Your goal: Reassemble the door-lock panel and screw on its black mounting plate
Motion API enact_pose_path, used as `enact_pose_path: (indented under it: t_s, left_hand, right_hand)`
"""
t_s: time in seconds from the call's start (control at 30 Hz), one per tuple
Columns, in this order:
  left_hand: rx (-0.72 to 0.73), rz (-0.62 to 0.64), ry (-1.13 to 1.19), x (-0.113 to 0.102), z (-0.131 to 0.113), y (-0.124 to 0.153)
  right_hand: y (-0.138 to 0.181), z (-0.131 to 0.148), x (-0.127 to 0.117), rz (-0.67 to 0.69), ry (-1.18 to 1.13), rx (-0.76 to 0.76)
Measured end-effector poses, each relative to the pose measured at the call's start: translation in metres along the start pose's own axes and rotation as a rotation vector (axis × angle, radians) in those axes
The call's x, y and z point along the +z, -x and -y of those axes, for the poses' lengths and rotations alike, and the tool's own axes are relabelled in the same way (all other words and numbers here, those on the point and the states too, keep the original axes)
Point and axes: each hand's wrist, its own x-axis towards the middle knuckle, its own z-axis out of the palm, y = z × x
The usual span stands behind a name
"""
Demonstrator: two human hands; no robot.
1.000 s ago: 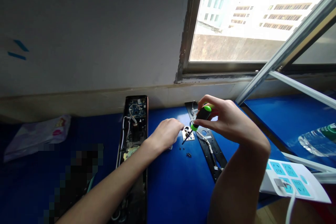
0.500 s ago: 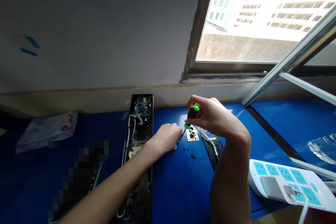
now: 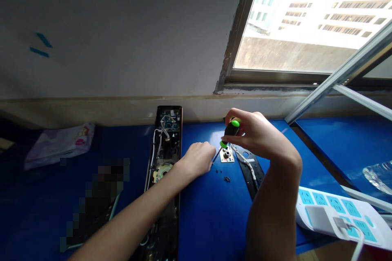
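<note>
My right hand (image 3: 248,127) is closed round the black and green handle of a screwdriver (image 3: 232,129), which slants down to the left. Its tip meets the fingers of my left hand (image 3: 200,157), which is closed low over the blue tabletop; what those fingers pinch is hidden. Just right of the screwdriver shaft lies a small circuit board (image 3: 227,155) with a round part on it. Several small dark screws (image 3: 227,179) rest on the table below. Left of my left hand is a long black open housing (image 3: 168,147) with wires and a circuit board inside.
A black panel (image 3: 248,167) with a white cable lies partly behind my right forearm. At the right sits a white power strip (image 3: 339,212) with a plugged-in adapter. A metal frame bar (image 3: 324,83) crosses the table. A folded plastic packet (image 3: 61,142) lies at the far left.
The whole view has shifted slightly, so most things appear a little further right. Both hands keep nearly the same pose, and the screwdriver tip stays at my left fingers.
</note>
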Motion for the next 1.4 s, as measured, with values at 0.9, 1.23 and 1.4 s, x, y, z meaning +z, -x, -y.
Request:
enact_pose_path:
  t_s: [0.9,1.23,1.4]
  left_hand:
    - [0.08,-0.763,0.778,0.008,0.06,0.1]
    - [0.256,-1.015,0.757,0.017,0.07,0.105]
    - [0.183,-1.093,0.76,0.022,0.071,0.112]
  right_hand:
    - [0.015,0.049,0.006,-0.57,-0.333,-0.369]
    - [-0.003,0.049,0.02,-0.544,-0.539,-0.414]
    - [-0.009,0.05,0.025,-0.524,-0.616,-0.365]
